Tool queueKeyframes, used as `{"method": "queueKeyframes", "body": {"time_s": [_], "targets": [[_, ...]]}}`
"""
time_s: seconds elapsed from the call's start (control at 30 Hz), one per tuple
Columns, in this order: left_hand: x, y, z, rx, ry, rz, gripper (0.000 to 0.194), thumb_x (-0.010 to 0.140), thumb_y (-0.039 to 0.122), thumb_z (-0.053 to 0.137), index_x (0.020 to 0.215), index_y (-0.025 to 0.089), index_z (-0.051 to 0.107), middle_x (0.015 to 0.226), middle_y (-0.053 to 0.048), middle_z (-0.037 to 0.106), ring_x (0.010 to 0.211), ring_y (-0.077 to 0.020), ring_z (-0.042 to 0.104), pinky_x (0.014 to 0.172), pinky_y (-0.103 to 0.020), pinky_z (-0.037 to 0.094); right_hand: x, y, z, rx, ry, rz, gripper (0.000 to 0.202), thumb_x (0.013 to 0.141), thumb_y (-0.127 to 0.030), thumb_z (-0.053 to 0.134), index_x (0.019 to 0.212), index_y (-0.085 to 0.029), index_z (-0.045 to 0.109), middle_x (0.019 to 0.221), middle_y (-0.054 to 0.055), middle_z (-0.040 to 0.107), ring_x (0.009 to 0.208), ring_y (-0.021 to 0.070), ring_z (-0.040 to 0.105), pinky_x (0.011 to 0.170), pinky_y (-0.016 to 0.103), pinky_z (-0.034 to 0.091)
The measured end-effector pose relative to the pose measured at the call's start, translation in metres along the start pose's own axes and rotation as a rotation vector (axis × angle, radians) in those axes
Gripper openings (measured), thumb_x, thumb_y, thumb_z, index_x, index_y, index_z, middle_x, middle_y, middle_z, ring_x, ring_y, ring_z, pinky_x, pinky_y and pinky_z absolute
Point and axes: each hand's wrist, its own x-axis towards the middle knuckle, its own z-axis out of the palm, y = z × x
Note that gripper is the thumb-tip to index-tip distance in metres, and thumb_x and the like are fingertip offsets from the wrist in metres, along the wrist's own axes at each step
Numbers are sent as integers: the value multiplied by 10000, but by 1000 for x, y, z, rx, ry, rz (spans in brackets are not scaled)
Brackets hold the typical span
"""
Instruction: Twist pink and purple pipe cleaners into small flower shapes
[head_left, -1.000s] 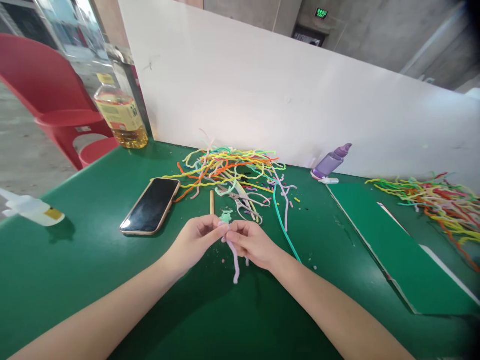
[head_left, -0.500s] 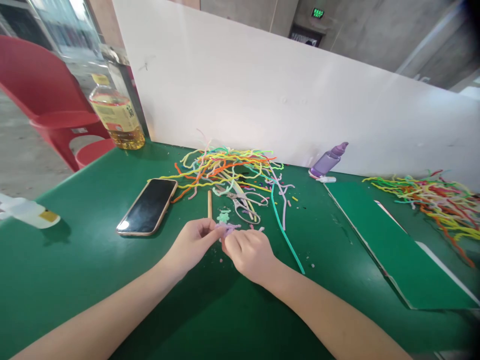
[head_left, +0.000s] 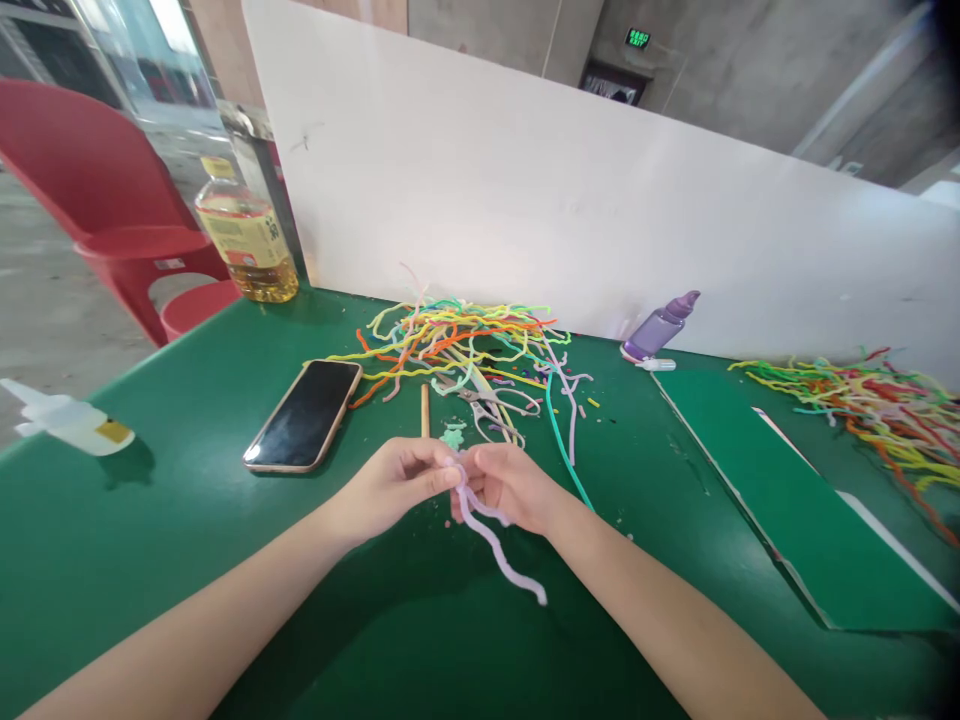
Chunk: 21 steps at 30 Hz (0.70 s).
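Note:
My left hand (head_left: 394, 490) pinches the top of a lilac pipe cleaner (head_left: 499, 555), whose bent strands hang down to the right. Beside it, my right hand (head_left: 514, 485) curls around the back of the same piece; whether its fingers grip it is unclear. Just beyond my fingertips lies a mint green fuzzy piece (head_left: 453, 436). A wooden stick (head_left: 425, 410) is on the table above my left hand. Scissors (head_left: 499, 410) rest behind my right hand, by a heap of coloured pipe cleaners (head_left: 457, 335).
A phone (head_left: 304, 415) and a white glue bottle (head_left: 71, 420) lie left on the green table (head_left: 187, 520). An oil bottle (head_left: 247, 235) stands far left. Rightward are a purple bottle (head_left: 660, 328), green boards (head_left: 795, 490) and another pipe cleaner pile (head_left: 885, 410).
My right hand has turned from a closed, knuckles-up pose to a more upturned one. The lilac strands now hang out toward me, and the view has shifted slightly.

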Motion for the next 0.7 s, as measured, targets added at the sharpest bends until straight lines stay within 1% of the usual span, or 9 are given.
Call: {"method": "queueKeyframes", "body": {"time_s": [0.07,0.17,0.23,0.3,0.33,0.4,0.47,0.6,0.7], "targets": [[1,-1,2,-40,-57,-27,181,831,266,574,719,123,585,630,-34,646,548,-152,613,556,-275,471,-3,2,4,-41,-58,24,337,730,-436,663,839,-121,617,717,39,643,639,148,634,640,311,508],[1,-2,3,-46,-59,-52,171,828,264,576,724,129,567,633,-34,657,551,-163,630,564,-288,486,-4,4,6,-121,-17,16,298,711,-387,696,824,-130,596,698,20,635,645,140,629,645,304,505],[1,-2,3,-33,-38,-68,172,826,271,576,716,141,550,646,-31,665,602,-179,646,600,-303,495,-3,4,5,-183,8,20,288,708,-382,699,780,-132,576,659,15,628,592,123,604,589,269,480],[1,-4,3,18,17,-71,183,817,282,581,697,151,536,653,-22,663,631,-179,643,611,-293,486,-2,4,4,-232,19,26,290,705,-382,699,733,-140,542,616,-3,603,496,85,530,491,220,407],[1,-4,3,70,65,-65,191,804,281,595,678,151,535,641,-12,650,625,-165,627,599,-271,470,-1,3,5,-252,31,16,293,709,-384,695,714,-146,524,590,-20,576,456,64,476,452,202,358],[0,-5,3,203,183,-46,207,769,271,631,630,143,545,596,13,599,580,-121,558,551,-219,412,-2,2,8,-312,81,-34,293,720,-381,684,702,-157,496,567,-50,515,438,46,400,428,188,295],[-1,-5,5,283,277,-41,230,755,276,636,594,135,552,550,34,532,532,-89,469,507,-197,348,-2,1,12,-402,146,-94,286,738,-375,668,699,-165,477,571,-58,482,469,53,396,445,189,296],[-2,-5,9,265,367,-68,269,763,328,610,582,137,551,524,45,475,502,-79,393,483,-199,293,-4,5,22,-512,253,-175,295,793,-400,600,686,-178,437,556,-64,437,479,62,371,454,196,284],[-1,-4,11,234,386,-112,288,769,358,602,585,145,546,480,61,396,468,-75,326,459,-206,241,-3,8,25,-512,335,-230,288,812,-399,575,682,-182,438,528,-71,411,458,61,347,439,201,261]]}}
